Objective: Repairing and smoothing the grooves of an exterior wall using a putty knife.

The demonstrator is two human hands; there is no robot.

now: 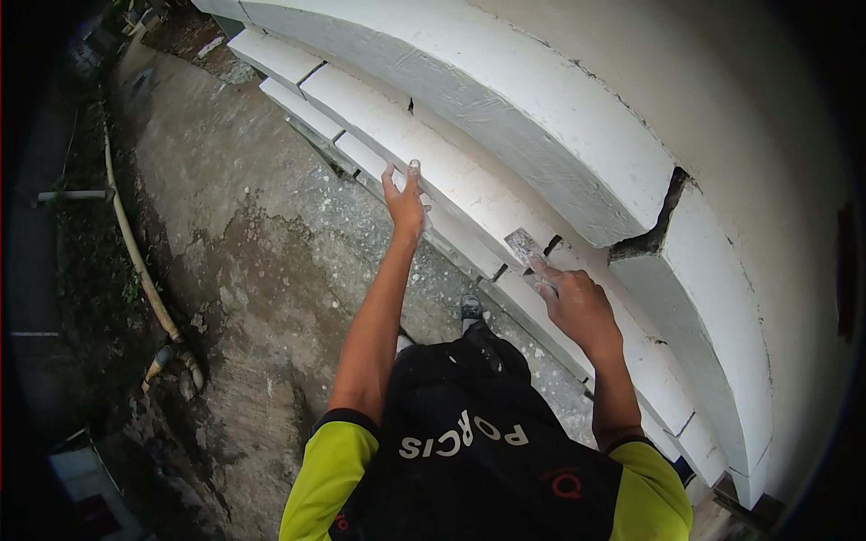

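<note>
My right hand [577, 305] is closed round a putty knife, its flat grey blade [522, 245] lying against the middle white ledge [469, 200] beside a dark joint [552, 244]. The index finger stretches along the blade, and the handle is mostly hidden in my fist. My left hand [408, 204] is at the outer edge of the same ledge, thumb and fingers apart, with nothing seen in it. White dust coats the fingertips of both hands. I cannot tell whether the left fingers touch the ledge.
A thick upper white band [505, 81] curves along the cream wall [722, 99], broken by a wide dark gap [651, 221]. Below runs stained concrete ground [262, 234] with white specks. A bent pale pipe [135, 248] lies along planted ground at the left. My shoe [471, 309] stands close under the ledges.
</note>
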